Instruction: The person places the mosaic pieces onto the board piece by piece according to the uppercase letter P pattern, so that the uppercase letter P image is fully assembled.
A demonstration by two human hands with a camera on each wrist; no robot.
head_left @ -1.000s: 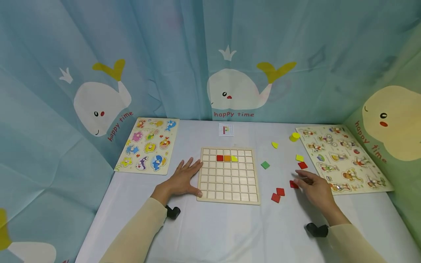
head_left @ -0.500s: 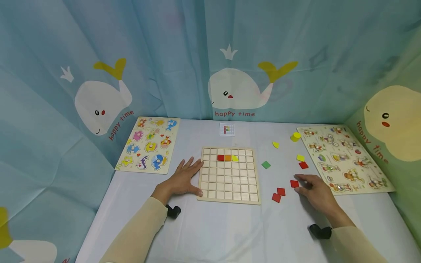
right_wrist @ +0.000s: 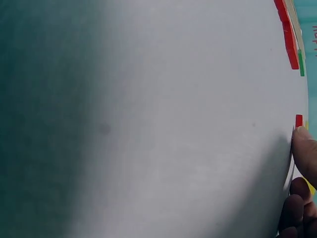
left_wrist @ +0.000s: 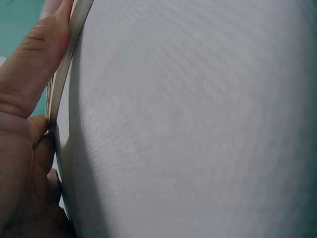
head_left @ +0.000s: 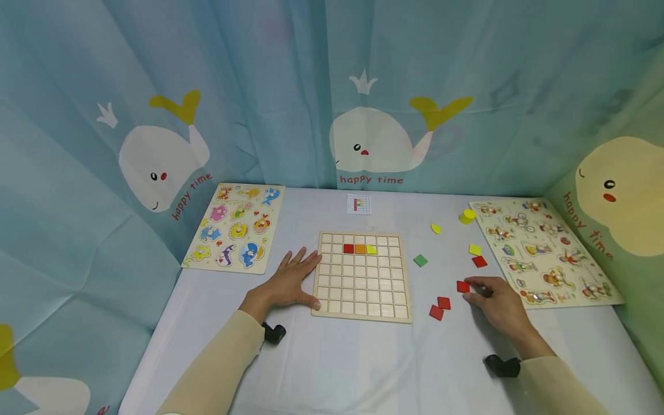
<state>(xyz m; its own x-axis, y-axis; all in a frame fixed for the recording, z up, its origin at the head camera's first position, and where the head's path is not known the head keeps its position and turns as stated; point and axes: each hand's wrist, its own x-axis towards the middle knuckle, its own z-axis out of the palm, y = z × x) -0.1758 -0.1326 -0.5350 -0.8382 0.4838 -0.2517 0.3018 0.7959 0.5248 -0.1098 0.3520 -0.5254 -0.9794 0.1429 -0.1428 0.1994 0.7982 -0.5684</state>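
My left hand [head_left: 287,283] lies with fingers spread at the left edge of a wooden grid board [head_left: 361,318]; its thumb touches the frame, as the left wrist view also shows. A red, an orange and a yellow tile [head_left: 371,249] sit side by side in one upper row of the grid. To the right, my right hand [head_left: 497,301] pinches a red square tile [head_left: 462,286] between thumb and index finger, low at the tabletop. In the right wrist view the thumb [right_wrist: 304,151] covers part of that tile.
Two more red tiles [head_left: 436,312] lie nearby. A green tile [head_left: 420,260], a yellow quarter-round piece [head_left: 436,229], a yellow tile [head_left: 474,249], another red tile [head_left: 479,261] and a yellow cylinder [head_left: 467,217] stand around. Puzzle boards [head_left: 207,262] flank both sides; a pattern card [head_left: 358,204] lies behind.
My right hand has closed its thumb and index finger on the red tile, which has shifted slightly away from me and left. The left hand stays at the board.
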